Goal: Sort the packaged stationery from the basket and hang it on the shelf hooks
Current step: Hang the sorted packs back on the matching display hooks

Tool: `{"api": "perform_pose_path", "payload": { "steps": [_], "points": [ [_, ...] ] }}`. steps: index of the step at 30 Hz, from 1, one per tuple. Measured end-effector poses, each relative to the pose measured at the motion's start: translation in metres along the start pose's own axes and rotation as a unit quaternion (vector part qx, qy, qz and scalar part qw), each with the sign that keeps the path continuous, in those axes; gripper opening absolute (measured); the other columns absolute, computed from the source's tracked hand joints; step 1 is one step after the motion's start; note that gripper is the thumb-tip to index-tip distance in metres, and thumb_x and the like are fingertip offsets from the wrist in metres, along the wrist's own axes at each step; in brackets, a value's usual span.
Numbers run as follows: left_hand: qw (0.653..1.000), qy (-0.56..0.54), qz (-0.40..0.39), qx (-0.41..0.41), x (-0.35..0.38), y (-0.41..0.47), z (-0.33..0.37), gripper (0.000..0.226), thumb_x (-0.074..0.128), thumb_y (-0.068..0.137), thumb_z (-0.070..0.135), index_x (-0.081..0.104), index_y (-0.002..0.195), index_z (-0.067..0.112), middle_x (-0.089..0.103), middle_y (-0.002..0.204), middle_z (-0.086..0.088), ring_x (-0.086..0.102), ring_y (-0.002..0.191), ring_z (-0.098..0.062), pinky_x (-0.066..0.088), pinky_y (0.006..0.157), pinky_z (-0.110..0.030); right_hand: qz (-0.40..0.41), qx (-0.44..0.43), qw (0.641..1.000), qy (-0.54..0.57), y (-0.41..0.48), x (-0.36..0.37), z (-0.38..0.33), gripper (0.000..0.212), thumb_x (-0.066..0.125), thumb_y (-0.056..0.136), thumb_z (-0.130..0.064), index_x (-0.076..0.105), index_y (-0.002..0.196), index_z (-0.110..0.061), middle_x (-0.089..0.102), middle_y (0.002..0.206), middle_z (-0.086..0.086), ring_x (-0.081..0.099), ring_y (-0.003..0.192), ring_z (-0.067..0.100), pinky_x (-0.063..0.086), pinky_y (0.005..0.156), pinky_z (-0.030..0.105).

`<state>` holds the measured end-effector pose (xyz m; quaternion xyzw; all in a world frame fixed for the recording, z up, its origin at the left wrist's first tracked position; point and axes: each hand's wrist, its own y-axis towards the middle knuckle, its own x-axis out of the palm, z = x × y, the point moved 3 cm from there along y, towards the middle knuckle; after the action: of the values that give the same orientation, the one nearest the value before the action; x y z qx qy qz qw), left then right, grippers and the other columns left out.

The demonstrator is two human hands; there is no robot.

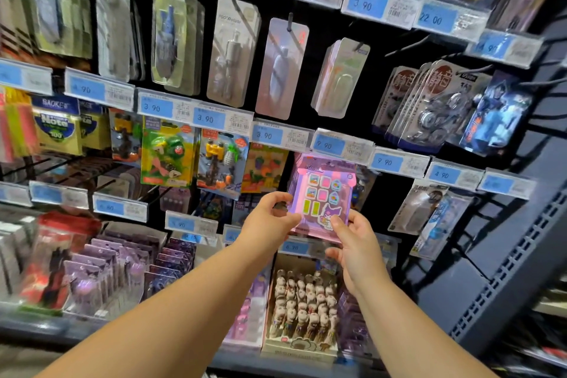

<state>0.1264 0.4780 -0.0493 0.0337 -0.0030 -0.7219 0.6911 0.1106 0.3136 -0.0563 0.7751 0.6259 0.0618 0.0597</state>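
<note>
A pink and purple eraser pack (323, 193) with a cartoon figure is held up against the black shelf wall, its top just under a blue 9.90 price tag (329, 145). My left hand (270, 219) pinches its lower left edge. My right hand (356, 242) grips its lower right corner with the thumb on the front. The hook behind the pack is hidden. No basket is in view.
Hooks all around carry blister packs: toy-shaped erasers (167, 156) to the left, correction tapes (429, 107) upper right. A bare hook (405, 46) juts out above. Below stands a display box of small figure pens (302, 301). A grey shelf upright (506, 261) runs at the right.
</note>
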Motion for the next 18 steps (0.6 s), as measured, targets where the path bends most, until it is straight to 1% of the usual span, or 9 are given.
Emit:
{"api": "perform_pose_path", "payload": {
  "steps": [2,5,8,11,13,14,16,17,18],
  "points": [
    [1.0,0.015,0.009,0.009,0.004,0.003,0.003,0.036,0.066,0.092,0.03,0.05,0.122,0.04,0.065,0.103,-0.005,0.059,0.074,-0.017,0.049,0.065,-0.032,0.008,-0.001,1.0,-0.003,0.004,-0.002,-0.001,0.029,0.055,0.097,-0.021,0.051,0.125,-0.016,0.066,0.115,-0.001,0.066,0.091,0.011,0.047,0.05,0.021],
    [0.999,0.045,0.019,0.023,0.007,0.007,0.005,0.045,0.066,0.092,0.031,0.047,0.131,0.043,0.066,0.103,-0.003,0.064,0.085,-0.018,0.05,0.069,-0.031,0.019,-0.002,1.0,-0.019,0.01,-0.003,0.0,0.034,0.057,0.096,-0.025,0.051,0.128,-0.017,0.066,0.119,0.003,0.065,0.102,0.021,0.046,0.051,0.02],
    [0.997,0.069,0.013,0.034,0.009,0.008,0.006,0.053,0.064,0.093,0.03,0.043,0.139,0.044,0.065,0.104,-0.003,0.065,0.089,-0.016,0.047,0.065,-0.026,0.027,-0.006,0.999,-0.037,0.012,-0.002,0.0,0.03,0.057,0.096,-0.024,0.051,0.124,-0.02,0.069,0.11,0.002,0.067,0.094,0.02,0.046,0.054,0.023],
    [0.996,0.079,0.007,0.039,0.011,0.008,0.007,0.056,0.063,0.094,0.029,0.039,0.143,0.043,0.063,0.118,-0.01,0.065,0.09,-0.019,0.044,0.056,-0.023,0.041,-0.008,0.999,-0.034,0.015,-0.003,0.0,0.028,0.059,0.095,-0.024,0.047,0.12,-0.022,0.069,0.101,0.002,0.067,0.084,0.018,0.047,0.057,0.026],
    [0.996,0.081,0.004,0.043,0.013,0.008,0.007,0.057,0.061,0.096,0.028,0.037,0.145,0.044,0.06,0.123,-0.015,0.062,0.1,-0.024,0.047,0.058,-0.029,0.049,-0.016,0.998,-0.033,0.016,-0.004,0.0,0.027,0.06,0.094,-0.023,0.046,0.117,-0.02,0.069,0.099,0.002,0.066,0.079,0.017,0.046,0.057,0.025],
    [0.995,0.085,0.003,0.048,0.014,0.008,0.006,0.057,0.059,0.096,0.027,0.036,0.145,0.044,0.061,0.12,-0.014,0.063,0.096,-0.025,0.048,0.059,-0.033,0.05,-0.023,0.998,-0.035,0.016,-0.004,0.001,0.026,0.06,0.094,-0.022,0.046,0.116,-0.02,0.069,0.098,0.003,0.065,0.078,0.017,0.045,0.056,0.024],
    [0.993,0.101,0.002,0.065,0.016,0.006,0.006,0.058,0.056,0.098,0.026,0.032,0.147,0.044,0.061,0.107,-0.009,0.062,0.075,-0.024,0.045,0.056,-0.032,0.052,-0.039,0.997,-0.038,0.015,-0.003,0.0,0.023,0.059,0.095,-0.02,0.045,0.113,-0.019,0.068,0.096,0.002,0.064,0.074,0.013,0.044,0.054,0.021],
    [0.991,0.107,0.004,0.074,0.017,0.005,0.006,0.058,0.055,0.098,0.026,0.03,0.148,0.045,0.061,0.107,-0.008,0.063,0.079,-0.026,0.047,0.061,-0.036,0.054,-0.047,0.997,-0.04,0.014,-0.003,0.0,0.023,0.059,0.095,-0.02,0.045,0.112,-0.019,0.068,0.093,0.0,0.063,0.072,0.011,0.044,0.054,0.019],
    [0.991,0.112,0.006,0.078,0.017,0.005,0.006,0.059,0.054,0.099,0.026,0.029,0.148,0.046,0.06,0.116,-0.01,0.063,0.095,-0.033,0.051,0.069,-0.042,0.056,-0.055,0.996,-0.044,0.014,-0.003,-0.001,0.023,0.059,0.094,-0.019,0.045,0.112,-0.018,0.067,0.091,-0.002,0.062,0.071,0.008,0.045,0.055,0.018]
  ]
}}
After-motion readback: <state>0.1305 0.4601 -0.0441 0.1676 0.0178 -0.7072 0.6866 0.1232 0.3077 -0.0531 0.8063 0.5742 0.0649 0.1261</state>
